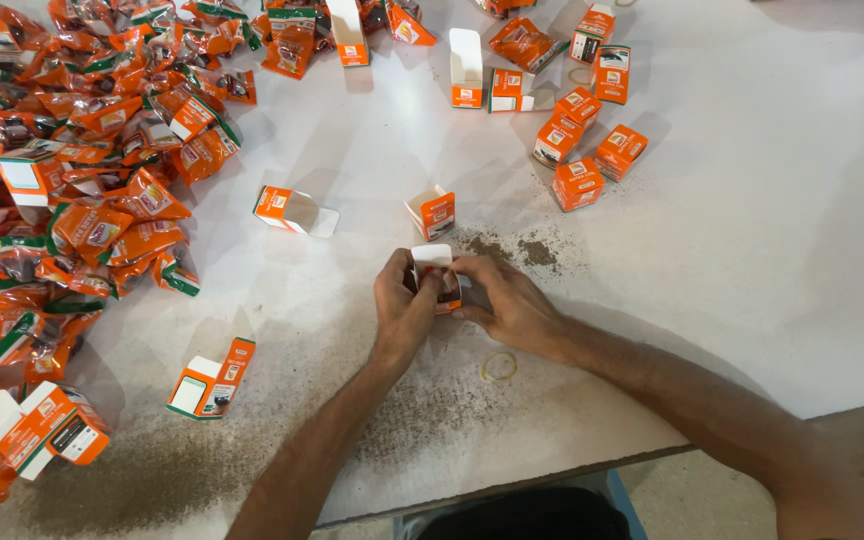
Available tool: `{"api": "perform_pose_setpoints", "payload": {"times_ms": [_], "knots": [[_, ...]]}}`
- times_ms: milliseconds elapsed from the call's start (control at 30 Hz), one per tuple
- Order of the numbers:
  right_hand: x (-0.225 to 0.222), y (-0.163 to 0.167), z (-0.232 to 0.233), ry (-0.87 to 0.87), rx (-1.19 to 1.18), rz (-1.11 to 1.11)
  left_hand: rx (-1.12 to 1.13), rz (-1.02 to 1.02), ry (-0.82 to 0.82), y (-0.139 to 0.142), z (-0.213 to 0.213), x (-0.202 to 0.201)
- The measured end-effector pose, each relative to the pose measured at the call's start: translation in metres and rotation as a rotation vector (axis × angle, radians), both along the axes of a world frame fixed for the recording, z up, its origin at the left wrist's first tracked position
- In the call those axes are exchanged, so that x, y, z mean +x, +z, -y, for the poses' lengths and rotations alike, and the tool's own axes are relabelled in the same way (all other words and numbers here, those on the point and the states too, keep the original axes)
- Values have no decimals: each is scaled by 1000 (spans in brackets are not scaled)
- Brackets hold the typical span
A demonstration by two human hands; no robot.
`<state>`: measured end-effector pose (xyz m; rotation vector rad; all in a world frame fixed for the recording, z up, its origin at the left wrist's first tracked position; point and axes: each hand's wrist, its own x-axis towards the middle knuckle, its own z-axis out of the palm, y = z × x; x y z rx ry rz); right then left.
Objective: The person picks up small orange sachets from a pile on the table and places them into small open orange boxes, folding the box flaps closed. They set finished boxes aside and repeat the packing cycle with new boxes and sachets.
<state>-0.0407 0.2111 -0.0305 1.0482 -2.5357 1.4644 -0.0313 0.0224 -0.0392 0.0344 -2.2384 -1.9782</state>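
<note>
Fingers of both our hands close around one small orange-and-white carton point(436, 274) at the near middle of the table point(752, 250). It stands upright, its white flap pointing far. Our left hand point(402, 305) grips its left side, our right hand point(512, 305) its right, equally close.

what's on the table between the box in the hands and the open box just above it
In the head view, only bare white table lies between the small orange-and-white carton held in both hands and the open orange carton.
</note>
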Motion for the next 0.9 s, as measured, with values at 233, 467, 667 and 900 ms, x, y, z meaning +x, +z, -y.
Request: {"api": "perform_pose_setpoints", "payload": {"times_ms": [233, 467, 667, 900], "knots": [[0, 0, 1, 15, 79, -221, 269, 264, -200, 11, 28, 6], [3, 6, 2, 45, 0, -200, 174, 282, -256, 15, 32, -8], [3, 4, 2, 54, -84, -141, -225, -370, -197, 17, 16, 14], [-1, -7, 2, 27, -115, 8, -546, -536, -315, 21, 31, 29]]}}
